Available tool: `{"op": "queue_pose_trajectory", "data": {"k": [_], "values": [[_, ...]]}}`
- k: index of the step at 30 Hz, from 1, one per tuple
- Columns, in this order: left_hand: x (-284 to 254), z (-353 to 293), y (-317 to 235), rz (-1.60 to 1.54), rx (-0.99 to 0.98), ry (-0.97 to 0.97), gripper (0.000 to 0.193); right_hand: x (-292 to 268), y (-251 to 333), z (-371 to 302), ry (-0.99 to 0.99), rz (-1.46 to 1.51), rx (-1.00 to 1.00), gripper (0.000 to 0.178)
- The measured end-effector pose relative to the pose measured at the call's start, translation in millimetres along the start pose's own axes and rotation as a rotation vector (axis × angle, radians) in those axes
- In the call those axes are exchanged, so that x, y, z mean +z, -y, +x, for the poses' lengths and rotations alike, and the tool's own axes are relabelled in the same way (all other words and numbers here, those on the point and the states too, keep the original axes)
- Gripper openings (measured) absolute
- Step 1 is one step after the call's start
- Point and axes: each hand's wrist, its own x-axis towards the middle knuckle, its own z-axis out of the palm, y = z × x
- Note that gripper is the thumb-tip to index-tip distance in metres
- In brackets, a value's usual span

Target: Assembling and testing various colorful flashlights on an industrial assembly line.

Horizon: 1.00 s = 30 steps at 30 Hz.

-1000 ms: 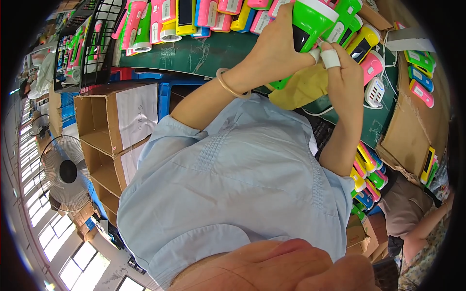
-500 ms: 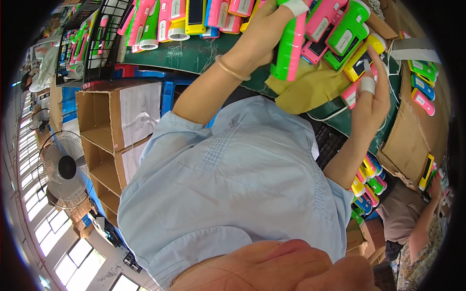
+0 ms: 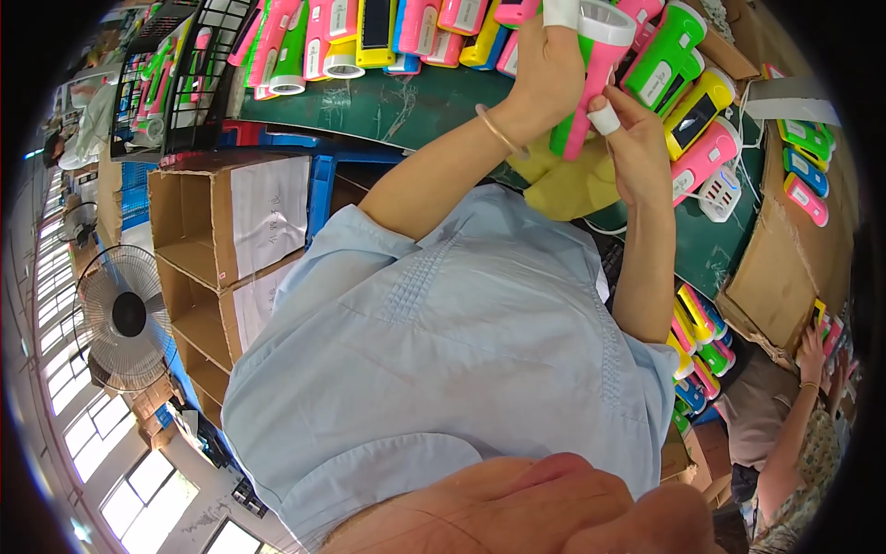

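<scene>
A pink and green flashlight [image 3: 598, 69] with a white lamp end is held over the bench, lamp end pointing away from me. My left hand [image 3: 551, 78] is closed around its left side, white tape on a fingertip. Closed against the lower part of its body from the right is my right hand [image 3: 639, 143], its thumb also wrapped in white tape. Beneath lies a yellow-green cloth [image 3: 574, 189]. To the right of my hands are green flashlights [image 3: 666, 69], a yellow flashlight [image 3: 701, 109] and a pink flashlight [image 3: 703, 155].
A white multi-port charger [image 3: 720, 194] with cables sits on the green bench [image 3: 369, 109]. More flashlights [image 3: 374, 32] line its far left side, by a black wire basket [image 3: 192, 83]. Cardboard compartments [image 3: 189, 226] stand left, a cardboard sheet [image 3: 784, 268] right. A co-worker's hand [image 3: 812, 358] handles flashlights at far right.
My right hand has moved left from beside the yellow flashlight onto the held one. The held flashlight has turned, showing its white lamp end. The charger and the pink flashlight are uncovered.
</scene>
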Motion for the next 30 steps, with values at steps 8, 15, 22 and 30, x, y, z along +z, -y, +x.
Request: {"op": "queue_pose_trajectory", "data": {"k": [8,15,22,30], "values": [[-19,21,-13,-0.95,-0.502,0.29,0.06,24,4,-16,-0.385,-0.829,-0.432,0.048],[-13,11,-5,-0.958,-0.62,0.302,0.067,12,22,-27,-0.007,-0.399,-0.109,0.054],[-12,2,-4,-0.992,-0.524,0.559,0.066,1,4,-17,0.131,-0.13,0.019,0.052],[-9,30,-14,-0.439,-0.608,0.641,0.05,-15,11,-34,-0.307,0.522,0.068,0.059]]}}
